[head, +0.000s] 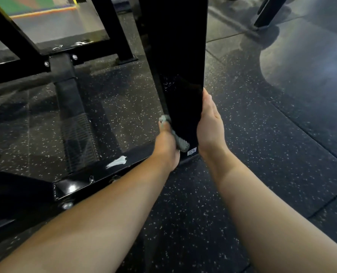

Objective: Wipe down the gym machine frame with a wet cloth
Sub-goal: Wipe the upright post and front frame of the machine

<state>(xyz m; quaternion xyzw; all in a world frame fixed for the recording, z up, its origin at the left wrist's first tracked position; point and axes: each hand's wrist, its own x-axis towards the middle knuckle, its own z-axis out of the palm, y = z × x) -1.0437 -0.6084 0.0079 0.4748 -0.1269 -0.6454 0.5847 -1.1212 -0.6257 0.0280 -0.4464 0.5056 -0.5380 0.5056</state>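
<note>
**A:** Which step is in hand?

**B:** Mid-wipe, I'd judge. Left of the black glossy upright post [181, 66], a low black base beam [96, 172] joins the post's foot. At the post's left edge, near the foot, the left hand [166, 148] has its fingers curled round a grey textured cloth [181, 143] and presses it to the metal.

**A:** And the other hand?

**B:** The right hand [210, 125] lies flat on the post's right edge; its fingers [206, 101] are straight and hold nothing, so it is probably steadying. Right of the post there is only dark speckled rubber floor [262, 144].

**A:** Next move?

**B:** Likely a firm stroke along the post's left face, or down onto the beam; the cloth must stay pressed flat.

**A:** Any writing?

**B:** There is a small white sticker [192, 151] at the post's foot, just right of the cloth; its print is too small to read, and no brand shows.
</note>
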